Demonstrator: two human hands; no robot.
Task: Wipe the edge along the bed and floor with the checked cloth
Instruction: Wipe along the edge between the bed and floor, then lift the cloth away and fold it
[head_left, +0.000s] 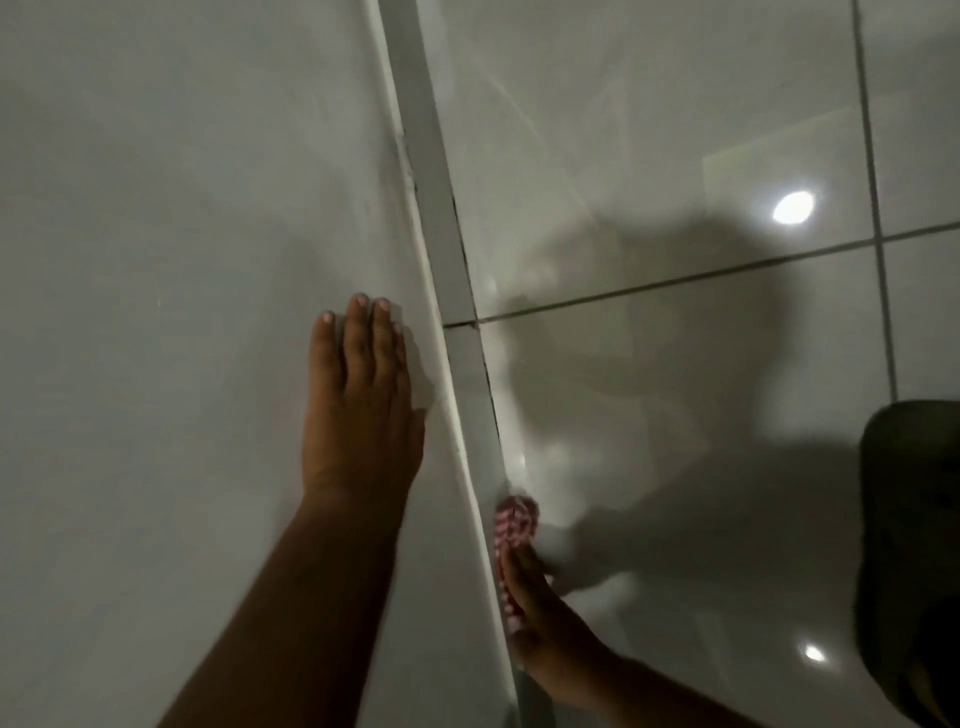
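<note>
On the tiled floor (675, 389), the right hand (540, 618) pinches the checked cloth (514, 522); left hand (358, 400) lies flat, spread.

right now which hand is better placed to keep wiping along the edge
Right. The right hand already holds the checked cloth against the edge where it meets the floor. The left hand lies flat and empty on the upper surface, apart from the cloth.
</note>
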